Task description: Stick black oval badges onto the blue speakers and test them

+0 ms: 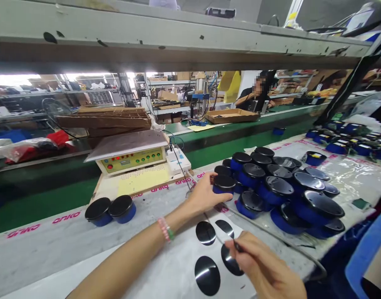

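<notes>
My left hand (206, 193) is curled round the side of a round blue container with a black top (224, 182), at the near-left edge of a stacked group of the same kind. My right hand (260, 263) is closed on a thin metal tool with a dark handle (238, 246); its exact kind is unclear. The tool's tip points left over a white sheet (174, 265). Several glossy black discs lie on this sheet, one large disc (207, 275) at the front and another disc (205, 233) behind it. My right hand partly covers a third disc (230, 259).
Two blue containers (122, 209) stand together on the left. Stacked containers (277, 190) fill the right side. Behind are a control box (131, 155), a green conveyor (206, 148) and a person (248, 95) across it. A cable (271, 232) crosses the bench; a shelf beam (178, 37) hangs overhead.
</notes>
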Action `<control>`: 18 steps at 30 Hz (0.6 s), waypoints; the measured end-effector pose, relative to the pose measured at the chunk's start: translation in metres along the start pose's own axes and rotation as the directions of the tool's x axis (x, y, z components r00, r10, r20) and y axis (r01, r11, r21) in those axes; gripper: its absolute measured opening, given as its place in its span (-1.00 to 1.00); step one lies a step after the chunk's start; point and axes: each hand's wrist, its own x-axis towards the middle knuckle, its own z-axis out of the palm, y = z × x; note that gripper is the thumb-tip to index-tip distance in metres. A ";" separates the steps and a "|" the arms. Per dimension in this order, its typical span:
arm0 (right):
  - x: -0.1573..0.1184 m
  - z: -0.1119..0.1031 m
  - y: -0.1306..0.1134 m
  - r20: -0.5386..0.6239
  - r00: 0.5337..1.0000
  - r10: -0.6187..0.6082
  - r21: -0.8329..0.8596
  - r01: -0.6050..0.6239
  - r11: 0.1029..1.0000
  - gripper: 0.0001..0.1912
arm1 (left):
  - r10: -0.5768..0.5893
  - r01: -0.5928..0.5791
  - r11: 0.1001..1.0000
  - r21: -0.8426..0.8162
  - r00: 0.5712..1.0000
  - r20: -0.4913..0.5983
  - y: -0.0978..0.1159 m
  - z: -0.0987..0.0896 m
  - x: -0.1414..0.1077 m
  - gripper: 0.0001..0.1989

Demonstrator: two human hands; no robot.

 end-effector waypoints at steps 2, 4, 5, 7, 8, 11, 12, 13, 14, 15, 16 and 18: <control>0.015 -0.004 0.003 -0.030 0.998 -0.053 -0.100 0.050 0.994 -0.90 | -0.019 0.025 0.992 -0.127 0.999 0.048 0.013 -0.026 -0.030 -0.40; 0.030 -0.001 0.003 0.008 0.989 -0.146 -0.154 0.145 0.977 -0.91 | -0.054 0.088 0.943 -0.322 0.992 0.111 0.026 -0.050 -0.063 -0.46; 0.036 0.004 0.001 0.042 0.981 -0.188 -0.163 0.192 0.968 -0.91 | -0.086 0.136 0.888 -0.439 0.987 0.133 0.031 -0.059 -0.080 -0.46; 0.046 0.015 -0.006 0.121 0.961 -0.249 -0.149 0.265 0.953 -0.92 | -0.167 0.222 0.757 -0.614 0.975 0.147 0.036 -0.072 -0.109 -0.44; 0.049 0.021 -0.011 0.163 0.949 -0.270 -0.127 0.292 0.948 -0.91 | -0.211 0.247 0.722 -0.646 0.968 0.134 0.037 -0.076 -0.121 -0.42; 0.052 0.035 -0.024 0.266 0.906 -0.328 -0.045 0.352 0.935 -0.89 | -0.272 0.240 0.791 -0.562 0.962 0.029 0.034 -0.082 -0.145 -0.45; 0.052 0.038 -0.027 0.285 0.893 -0.349 -0.028 0.371 0.928 -0.89 | -0.270 0.227 0.823 -0.520 0.963 -0.007 0.033 -0.083 -0.150 -0.45; 0.052 0.040 -0.030 0.296 0.883 -0.365 -0.023 0.389 0.921 -0.89 | -0.261 0.209 0.850 -0.484 0.965 -0.042 0.032 -0.085 -0.154 -0.45; 0.052 0.041 -0.032 0.306 0.874 -0.378 -0.028 0.405 0.914 -0.89 | -0.252 0.194 0.868 -0.457 0.965 -0.069 0.032 -0.086 -0.156 -0.43; 0.051 0.042 -0.033 0.319 0.866 -0.386 -0.036 0.418 0.908 -0.89 | -0.247 0.186 0.881 -0.435 0.965 -0.087 0.033 -0.087 -0.158 -0.42; 0.051 0.042 -0.035 0.334 0.859 -0.388 -0.043 0.425 0.904 -0.88 | -0.240 0.178 0.894 -0.412 0.965 -0.103 0.034 -0.088 -0.160 -0.41; 0.050 0.041 -0.037 0.352 0.848 -0.396 -0.071 0.446 0.892 -0.87 | -0.216 0.159 0.920 -0.359 0.968 -0.124 0.036 -0.089 -0.163 -0.41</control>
